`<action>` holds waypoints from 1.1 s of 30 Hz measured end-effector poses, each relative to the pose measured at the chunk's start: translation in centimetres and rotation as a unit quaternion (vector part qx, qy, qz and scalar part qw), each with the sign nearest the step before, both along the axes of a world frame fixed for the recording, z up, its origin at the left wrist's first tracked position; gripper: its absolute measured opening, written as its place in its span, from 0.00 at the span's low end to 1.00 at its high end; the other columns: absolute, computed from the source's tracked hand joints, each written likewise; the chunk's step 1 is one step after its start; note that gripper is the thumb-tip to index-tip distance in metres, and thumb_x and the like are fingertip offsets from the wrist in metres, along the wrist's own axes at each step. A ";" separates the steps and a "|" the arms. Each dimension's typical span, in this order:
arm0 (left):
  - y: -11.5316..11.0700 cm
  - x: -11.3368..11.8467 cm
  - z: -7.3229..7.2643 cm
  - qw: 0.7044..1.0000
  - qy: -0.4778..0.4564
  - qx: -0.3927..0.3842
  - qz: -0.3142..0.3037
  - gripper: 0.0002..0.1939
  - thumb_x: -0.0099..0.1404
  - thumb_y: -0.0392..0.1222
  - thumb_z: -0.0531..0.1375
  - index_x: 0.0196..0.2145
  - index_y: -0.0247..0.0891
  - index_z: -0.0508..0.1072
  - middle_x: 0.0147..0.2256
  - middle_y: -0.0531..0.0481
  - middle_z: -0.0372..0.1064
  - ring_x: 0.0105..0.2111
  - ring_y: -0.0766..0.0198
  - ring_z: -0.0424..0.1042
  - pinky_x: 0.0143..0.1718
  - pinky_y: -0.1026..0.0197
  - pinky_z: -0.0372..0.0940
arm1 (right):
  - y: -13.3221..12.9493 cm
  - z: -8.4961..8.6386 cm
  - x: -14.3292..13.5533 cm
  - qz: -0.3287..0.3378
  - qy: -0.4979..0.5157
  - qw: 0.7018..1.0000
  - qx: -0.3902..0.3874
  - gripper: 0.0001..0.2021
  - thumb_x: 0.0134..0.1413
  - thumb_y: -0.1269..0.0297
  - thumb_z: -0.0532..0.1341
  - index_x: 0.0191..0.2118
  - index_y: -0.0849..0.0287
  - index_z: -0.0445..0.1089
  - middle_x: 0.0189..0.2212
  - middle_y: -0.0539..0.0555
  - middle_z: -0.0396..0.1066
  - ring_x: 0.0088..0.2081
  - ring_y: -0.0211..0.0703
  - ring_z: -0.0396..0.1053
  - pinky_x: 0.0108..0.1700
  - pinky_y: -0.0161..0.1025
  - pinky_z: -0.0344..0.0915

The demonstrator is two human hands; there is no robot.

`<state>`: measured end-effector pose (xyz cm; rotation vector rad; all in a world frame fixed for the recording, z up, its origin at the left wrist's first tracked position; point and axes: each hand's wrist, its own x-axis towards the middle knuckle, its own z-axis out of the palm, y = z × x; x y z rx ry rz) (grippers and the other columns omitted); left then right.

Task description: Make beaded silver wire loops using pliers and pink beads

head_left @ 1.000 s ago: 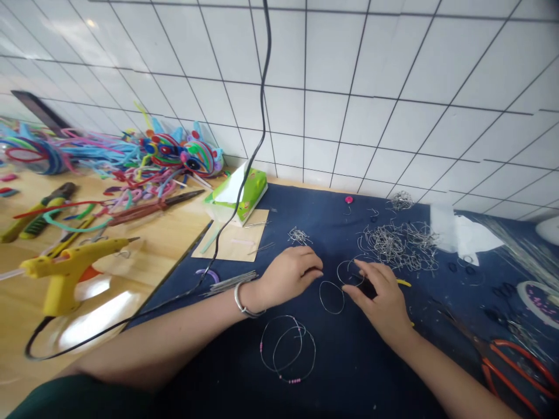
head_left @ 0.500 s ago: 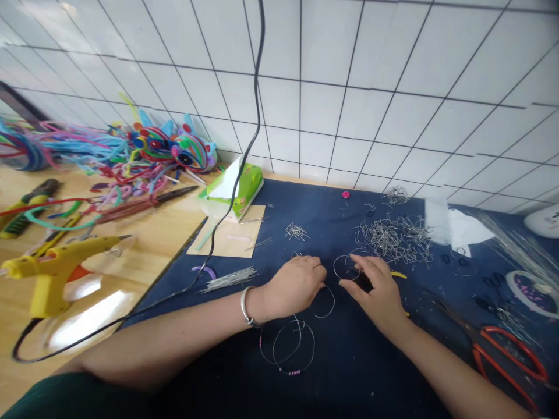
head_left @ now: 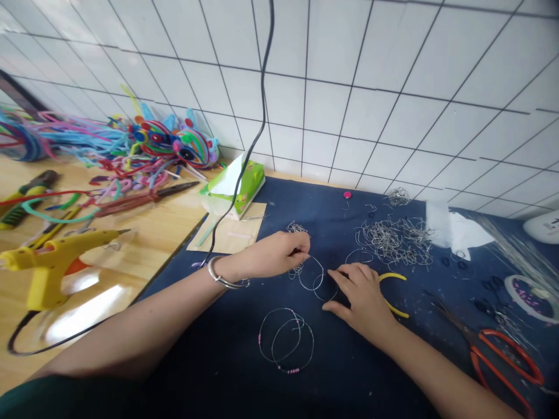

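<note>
My left hand (head_left: 286, 253) is pinched on a thin wire ring (head_left: 323, 273) beside a small pile of short wire pieces. To its right, my right hand (head_left: 360, 294) has thumb and fingers apart around the edge of another thin wire loop (head_left: 325, 298); whether it touches the loop is unclear. The two loops overlap in view. Nearer to me on the dark blue cloth (head_left: 218, 372) lie two wire rings (head_left: 286, 340) with pink beads. A further wire loop (head_left: 359, 255) rests just beyond my right hand.
Yellow-handled pliers (head_left: 395, 294) lie right of my right hand, red-handled scissors (head_left: 502, 349) farther right. Tangled wire (head_left: 393, 238) is behind. On the left are a yellow glue gun (head_left: 48, 265), a tissue pack (head_left: 244, 189) and a hanging black cable (head_left: 263, 87).
My left hand has moved left and away from me, onto the small wire pile. My right hand has shifted slightly left and nearer, uncovering the yellow handles.
</note>
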<state>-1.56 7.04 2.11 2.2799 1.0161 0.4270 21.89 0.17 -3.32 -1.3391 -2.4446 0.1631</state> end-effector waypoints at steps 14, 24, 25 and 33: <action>-0.4 1.0 -1.4 0.999 -0.008 0.019 0.037 0.04 0.58 0.34 0.51 0.27 0.36 0.63 0.22 0.54 0.61 0.21 0.70 0.59 0.23 0.66 0.52 | -0.5 0.5 0.3 0.013 0.054 0.998 -0.014 0.13 0.50 0.64 0.59 0.44 0.54 0.68 0.40 0.54 0.67 0.43 0.48 0.60 0.43 0.48 0.57; -0.9 1.4 -1.8 0.998 0.002 0.046 0.046 0.04 0.58 0.32 0.51 0.27 0.37 0.61 0.22 0.55 0.61 0.21 0.70 0.58 0.23 0.65 0.52 | -0.9 0.7 0.1 0.051 0.132 0.989 -0.043 0.09 0.53 0.67 0.56 0.39 0.55 0.70 0.34 0.53 0.69 0.39 0.44 0.63 0.44 0.46 0.59; -1.1 1.6 -1.9 0.998 0.002 0.046 0.049 0.03 0.58 0.33 0.51 0.27 0.37 0.61 0.22 0.55 0.61 0.21 0.70 0.58 0.23 0.65 0.52 | -0.9 0.9 0.1 0.036 0.162 0.985 -0.052 0.09 0.54 0.66 0.55 0.40 0.56 0.69 0.34 0.53 0.69 0.38 0.43 0.64 0.43 0.45 0.60; -3.5 3.4 -1.9 0.995 -0.067 -0.013 0.075 0.02 0.60 0.35 0.52 0.29 0.37 0.63 0.22 0.55 0.60 0.21 0.70 0.58 0.22 0.66 0.53 | -1.7 2.3 -0.5 -0.071 0.295 0.923 -0.235 0.09 0.55 0.60 0.54 0.35 0.56 0.70 0.28 0.49 0.69 0.29 0.37 0.66 0.32 0.34 0.63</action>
